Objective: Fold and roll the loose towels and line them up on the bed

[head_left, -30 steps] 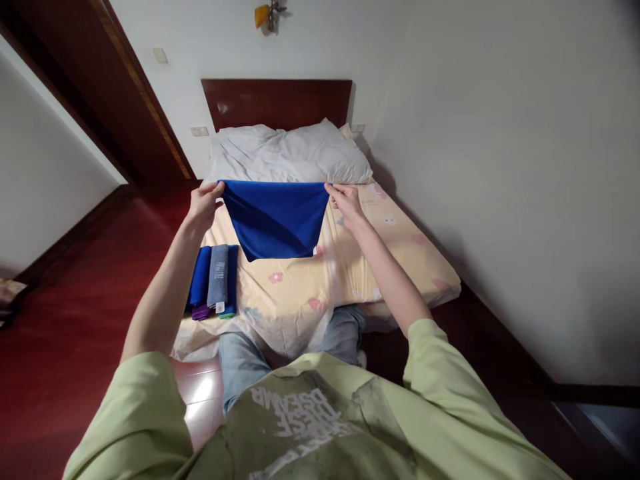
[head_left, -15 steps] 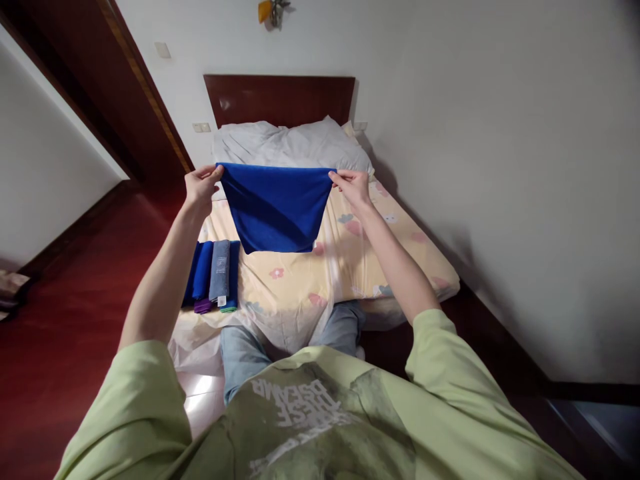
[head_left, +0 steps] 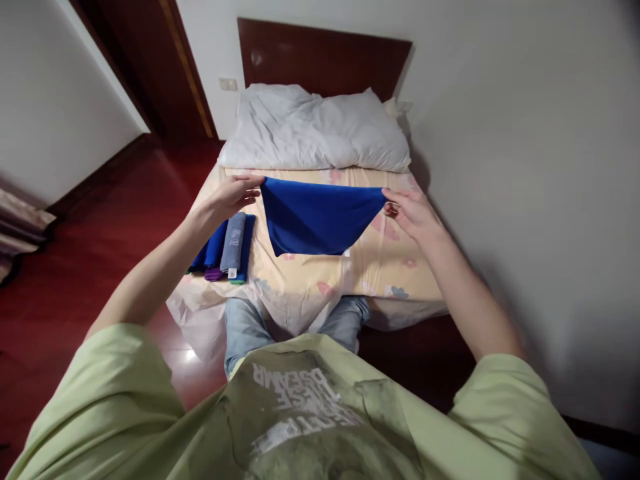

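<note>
A plain blue towel point(head_left: 320, 217) hangs stretched between my two hands above the bed. My left hand point(head_left: 239, 193) pinches its upper left corner between thumb and fingers. The upper right corner is pinched by my right hand point(head_left: 405, 208). The towel's lower edge hangs narrower than the top, over the yellow patterned sheet point(head_left: 300, 283). Below my left forearm, on the bed's left side, lie rolled or folded cloths: a grey one point(head_left: 233, 243) with a white tag, a blue one point(head_left: 215, 247) beside it, and purple and green edges underneath.
White pillows point(head_left: 315, 130) lie against the dark wooden headboard point(head_left: 325, 57). A wall point(head_left: 530, 167) runs along the bed's right side. Dark red floor point(head_left: 130, 200) and a door point(head_left: 155, 67) are to the left, with a striped curtain-like cloth point(head_left: 20, 227) at the far left.
My view has tilted down and turned slightly left. Both hands and the blue towel sit lower against the bed, away from the pillows, with my arms spread wider. Both corners stay held.
</note>
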Tool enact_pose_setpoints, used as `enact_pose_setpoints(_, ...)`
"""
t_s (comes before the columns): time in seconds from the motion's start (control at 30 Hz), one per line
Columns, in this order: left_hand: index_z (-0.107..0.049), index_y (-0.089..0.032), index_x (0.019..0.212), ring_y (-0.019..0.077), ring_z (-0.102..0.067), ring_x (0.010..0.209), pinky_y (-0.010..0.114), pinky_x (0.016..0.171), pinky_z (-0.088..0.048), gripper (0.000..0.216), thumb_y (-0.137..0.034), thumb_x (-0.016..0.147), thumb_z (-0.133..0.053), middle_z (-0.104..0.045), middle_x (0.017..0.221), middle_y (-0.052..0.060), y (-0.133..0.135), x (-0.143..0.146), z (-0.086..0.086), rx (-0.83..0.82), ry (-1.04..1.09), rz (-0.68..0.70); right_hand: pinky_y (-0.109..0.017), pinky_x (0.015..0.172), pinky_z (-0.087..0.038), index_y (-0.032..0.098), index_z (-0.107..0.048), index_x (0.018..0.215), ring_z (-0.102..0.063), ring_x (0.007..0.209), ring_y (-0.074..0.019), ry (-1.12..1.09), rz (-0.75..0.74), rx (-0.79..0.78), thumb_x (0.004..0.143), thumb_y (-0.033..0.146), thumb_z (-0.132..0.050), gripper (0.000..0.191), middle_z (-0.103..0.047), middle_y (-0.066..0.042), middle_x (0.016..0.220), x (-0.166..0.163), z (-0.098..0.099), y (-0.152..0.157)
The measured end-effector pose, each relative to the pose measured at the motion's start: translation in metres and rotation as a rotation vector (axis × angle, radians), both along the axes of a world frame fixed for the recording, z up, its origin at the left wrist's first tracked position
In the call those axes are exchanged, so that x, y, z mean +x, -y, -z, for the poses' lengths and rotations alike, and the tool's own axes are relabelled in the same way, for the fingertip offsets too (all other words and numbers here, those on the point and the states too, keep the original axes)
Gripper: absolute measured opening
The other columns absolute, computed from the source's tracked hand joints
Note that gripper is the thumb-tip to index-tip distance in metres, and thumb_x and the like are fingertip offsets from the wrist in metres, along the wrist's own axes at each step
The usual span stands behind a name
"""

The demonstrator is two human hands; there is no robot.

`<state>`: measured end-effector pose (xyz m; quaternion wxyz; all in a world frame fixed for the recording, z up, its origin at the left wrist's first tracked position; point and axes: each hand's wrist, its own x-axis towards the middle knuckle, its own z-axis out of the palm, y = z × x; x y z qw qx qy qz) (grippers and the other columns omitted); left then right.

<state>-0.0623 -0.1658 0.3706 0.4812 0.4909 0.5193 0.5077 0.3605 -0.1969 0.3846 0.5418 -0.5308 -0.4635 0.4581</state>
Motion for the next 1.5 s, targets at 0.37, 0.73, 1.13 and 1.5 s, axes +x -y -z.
enact_pose_setpoints(0.37,-0.065,-0.015,0.087,0.0242,-0.073,0.087,0.037,0.08,-0.059,0.022,-0.026,0.08,-0.083,-0.07,0.087,0.011,-0.079,0.02,0.042,-0.004,0.061,-0.041,-0.017,0.045,-0.047,0.017,-0.064,0.076,-0.06,0.053,-0.0082,-0.004,0.018,-0.016,0.077,0.036,-0.09,0.032,-0.063,0.003,0.063,-0.023,0.041,-0.083)
enact_pose_setpoints(0.73,-0.065,-0.017,0.099,0.0272,-0.072,0.098,0.032,0.071,-0.059,0.042,-0.057,0.087,-0.074,-0.065,0.091,0.005,-0.066,-0.003,0.093,0.184,-0.062,-0.281,-0.026,0.063,-0.058,0.021,-0.067,0.08,-0.067,0.064,-0.0125,0.07,0.072,0.334,0.082,0.06,-0.079,0.041,-0.064,0.003,0.068,-0.018,0.08,-0.071)
enact_pose_setpoints(1.13,-0.064,-0.022,0.075,0.0231,-0.069,0.076,0.035,0.064,-0.06,0.054,-0.069,0.057,-0.084,-0.064,0.066,0.003,0.13,0.046,0.338,-0.492,-0.055,-0.225,-0.029,0.061,-0.052,0.02,-0.066,0.068,-0.06,0.057,-0.0163,0.087,0.008,-0.422,0.061,0.056,-0.087,0.042,-0.065,0.0,0.061,-0.038,0.355,0.066)
enact_pose_setpoints(1.5,-0.072,-0.024,0.083,0.0265,-0.068,0.095,0.033,0.072,-0.057,0.031,-0.053,0.071,-0.07,-0.072,0.097,0.009,0.135,0.037,0.359,-0.35,-0.274,-0.157,-0.032,0.061,-0.056,0.02,-0.073,0.084,-0.065,0.059,-0.0185,-0.163,0.062,-0.509,0.058,0.046,-0.087,0.04,-0.072,-0.002,0.068,-0.022,0.373,0.068)
